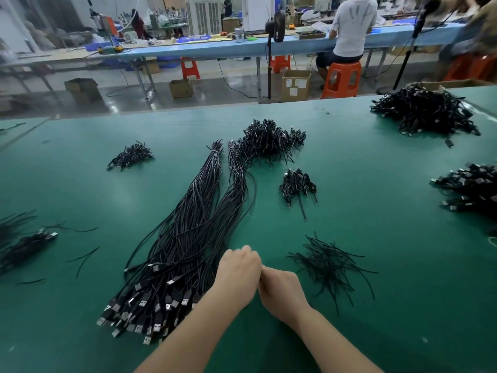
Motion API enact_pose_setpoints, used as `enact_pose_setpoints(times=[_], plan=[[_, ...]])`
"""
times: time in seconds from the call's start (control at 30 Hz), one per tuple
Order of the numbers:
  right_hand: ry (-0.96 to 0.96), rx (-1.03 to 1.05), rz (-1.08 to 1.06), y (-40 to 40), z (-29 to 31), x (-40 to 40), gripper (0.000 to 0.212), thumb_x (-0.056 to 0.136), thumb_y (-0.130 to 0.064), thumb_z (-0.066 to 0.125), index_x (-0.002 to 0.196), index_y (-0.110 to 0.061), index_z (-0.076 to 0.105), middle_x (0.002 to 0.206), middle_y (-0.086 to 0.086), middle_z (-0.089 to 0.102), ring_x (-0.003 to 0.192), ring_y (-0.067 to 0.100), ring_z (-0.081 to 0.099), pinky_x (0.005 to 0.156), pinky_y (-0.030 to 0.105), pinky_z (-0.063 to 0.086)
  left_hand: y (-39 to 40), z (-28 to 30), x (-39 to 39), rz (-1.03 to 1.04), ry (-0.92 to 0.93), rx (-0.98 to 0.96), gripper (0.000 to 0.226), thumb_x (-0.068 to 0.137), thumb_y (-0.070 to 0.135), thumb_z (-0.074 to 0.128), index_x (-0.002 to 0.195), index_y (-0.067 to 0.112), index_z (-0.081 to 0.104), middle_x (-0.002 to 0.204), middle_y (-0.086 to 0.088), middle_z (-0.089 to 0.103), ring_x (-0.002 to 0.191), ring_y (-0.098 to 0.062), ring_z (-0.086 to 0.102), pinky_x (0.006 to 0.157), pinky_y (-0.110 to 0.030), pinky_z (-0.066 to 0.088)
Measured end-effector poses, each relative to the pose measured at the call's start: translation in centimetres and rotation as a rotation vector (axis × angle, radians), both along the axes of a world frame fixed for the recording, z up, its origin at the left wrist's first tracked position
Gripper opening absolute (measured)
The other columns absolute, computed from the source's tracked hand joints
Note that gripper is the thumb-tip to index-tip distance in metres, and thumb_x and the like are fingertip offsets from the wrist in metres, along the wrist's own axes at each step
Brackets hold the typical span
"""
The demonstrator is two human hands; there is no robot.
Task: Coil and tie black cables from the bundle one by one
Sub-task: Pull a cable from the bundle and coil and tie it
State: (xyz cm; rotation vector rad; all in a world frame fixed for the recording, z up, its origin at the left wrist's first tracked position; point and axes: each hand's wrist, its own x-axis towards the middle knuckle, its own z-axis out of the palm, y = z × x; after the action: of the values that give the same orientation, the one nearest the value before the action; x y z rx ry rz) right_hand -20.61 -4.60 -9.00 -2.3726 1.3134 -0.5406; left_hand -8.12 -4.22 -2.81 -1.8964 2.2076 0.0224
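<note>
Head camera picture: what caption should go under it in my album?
Two hands meet beside a bundle of black cables on a green table.

We see even, cool overhead light on the green table, with only faint, soft shadows. The polished floor shows dull glare. Wide-angle distortion bows the table's far edge, and the top corners smear into blur; the centre is sharp.

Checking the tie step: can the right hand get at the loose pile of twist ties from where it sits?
Probably yes. The right hand lies just beside the twist ties, with only bare green mat between; it is pressed against the left hand.
</note>
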Motion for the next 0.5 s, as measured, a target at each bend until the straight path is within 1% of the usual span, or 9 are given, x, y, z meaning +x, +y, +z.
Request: enact_pose_setpoints(times=[0.07, 0.17, 0.2, 0.23, 0.27, 0.3, 0.33, 0.43, 0.5], plan=[[0.022, 0.025, 0.002, 0.0, 0.0, 0.0, 0.021, 0.099, -0.028, 0.036, 0.08, -0.027, 0.046, 0.065, -0.006, 0.055, 0.057, 0.016, 0.038, 0.052, 0.026, 0.03, 0.3, -0.1, 0.3, 0.006, 0.024, 0.023, 0.024, 0.087, 0.002, 0.059, 0.108, 0.013, 0.053, 0.111, -0.006, 0.054, 0.092, -0.024, 0.061, 0.073, -0.03, 0.037], [0.055, 0.12, 0.01, -0.4, 0.6, 0.1, 0.017, 0.1, -0.034, 0.04, 0.091, -0.032, 0.054, 0.086, -0.005, 0.068, 0.066, 0.015, 0.043, 0.062, 0.03, 0.037, 0.7, -0.1, 0.7, 0.06, 0.097, 0.015, 0.018, 0.091, 0.007, 0.057, 0.107, 0.013, 0.052, 0.112, -0.006, 0.054, 0.093, -0.026, 0.062, 0.069, -0.031, 0.037], [0.075, 0.162, 0.025, -0.6, 1.1, 0.1, 0.012, 0.1, -0.036, 0.043, 0.099, -0.035, 0.056, 0.095, -0.007, 0.068, 0.072, 0.015, 0.05, 0.067, 0.03, 0.042, 0.8, -0.2, 1.0, 0.09, 0.135, 0.008, 0.016, 0.092, 0.01, 0.057, 0.107, 0.014, 0.052, 0.112, -0.005, 0.054, 0.095, -0.025, 0.062, 0.069, -0.031, 0.038], [0.089, 0.2, 0.044, -0.8, 1.6, 0.1, 0.019, 0.099, -0.039, 0.048, 0.115, -0.035, 0.056, 0.107, -0.008, 0.066, 0.084, 0.017, 0.059, 0.073, 0.031, 0.046, 0.9, -0.2, 1.2, 0.131, 0.181, -0.002, 0.016, 0.093, 0.013, 0.057, 0.108, 0.014, 0.053, 0.112, -0.003, 0.054, 0.096, -0.024, 0.062, 0.071, -0.03, 0.04], [0.105, 0.214, 0.053, -1.0, 2.1, 0.0, 0.036, 0.098, -0.041, 0.052, 0.133, -0.032, 0.049, 0.12, -0.006, 0.059, 0.097, 0.018, 0.061, 0.08, 0.031, 0.048, 0.9, -0.2, 1.5, 0.188, 0.237, -0.014, 0.016, 0.094, 0.015, 0.058, 0.109, 0.014, 0.055, 0.111, -0.002, 0.055, 0.097, -0.023, 0.063, 0.072, -0.03, 0.043], [0.107, 0.163, 0.046, -1.1, 2.7, -0.2, 0.052, 0.096, -0.043, 0.057, 0.144, -0.028, 0.042, 0.129, -0.004, 0.051, 0.106, 0.019, 0.059, 0.085, 0.03, 0.047, 0.8, -0.1, 1.9, 0.26, 0.316, -0.039, 0.014, 0.094, 0.017, 0.06, 0.107, 0.014, 0.059, 0.108, -0.001, 0.057, 0.095, -0.023, 0.063, 0.073, -0.03, 0.045], [0.095, 0.027, 0.012, -1.1, 3.4, -0.4, 0.058, 0.095, -0.042, 0.06, 0.146, -0.024, 0.041, 0.132, -0.001, 0.047, 0.111, 0.02, 0.056, 0.091, 0.029, 0.046, 0.7, 0.1, 2.4, 0.346, 0.422, -0.071, 0.01, 0.094, 0.019, 0.061, 0.103, 0.014, 0.063, 0.103, -0.001, 0.06, 0.091, -0.023, 0.064, 0.072, -0.031, 0.048], [-0.076, -0.485, -0.162, -0.2, 5.7, -0.4, 0.038, 0.09, -0.031, 0.067, 0.125, -0.015, 0.062, 0.117, 0.005, 0.056, 0.106, 0.021, 0.055, 0.095, 0.035, 0.047, 0.5, 0.9, 3.8, 0.638, 0.892, -0.099, 0.01, 0.095, 0.02, 0.066, 0.088, 0.015, 0.07, 0.082, 0.001, 0.07, 0.071, -0.015, 0.065, 0.06, -0.026, 0.048], [-0.201, -0.528, -0.23, 0.6, 6.7, -0.2, 0.027, 0.091, -0.028, 0.064, 0.115, -0.016, 0.066, 0.109, 0.002, 0.057, 0.102, 0.017, 0.053, 0.093, 0.031, 0.046, 0.7, 1.3, 4.4, 0.822, 1.259, -0.039, 0.009, 0.095, 0.017, 0.068, 0.089, 0.01, 0.072, 0.08, -0.004, 0.075, 0.067, -0.015, 0.065, 0.058, -0.025, 0.048]])
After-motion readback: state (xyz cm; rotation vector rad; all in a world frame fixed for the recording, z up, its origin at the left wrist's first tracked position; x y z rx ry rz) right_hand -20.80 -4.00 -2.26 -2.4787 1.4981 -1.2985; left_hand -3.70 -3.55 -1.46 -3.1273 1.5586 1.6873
